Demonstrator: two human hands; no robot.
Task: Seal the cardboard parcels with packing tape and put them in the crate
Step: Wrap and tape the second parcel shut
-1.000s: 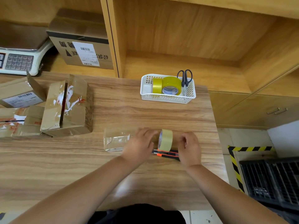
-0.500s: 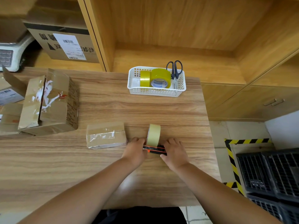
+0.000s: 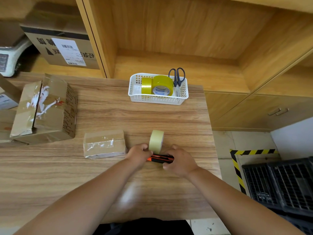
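We are logging both hands low on the counter point(image 3: 118, 116). The left hand point(image 3: 138, 155) is pinching the lower edge of the tape roll point(image 3: 156, 141) with curled fingers; the roll is standing on edge. The right hand point(image 3: 180, 161) is gripping the black end of the knife point(image 3: 160, 158), fingers wrapped over it. The parcel point(image 3: 104, 144) is lying just left of the left hand. The crate point(image 3: 279, 184) is sitting on the floor at right.

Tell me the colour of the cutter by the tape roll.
The cutter is orange and black; the head view shows it.
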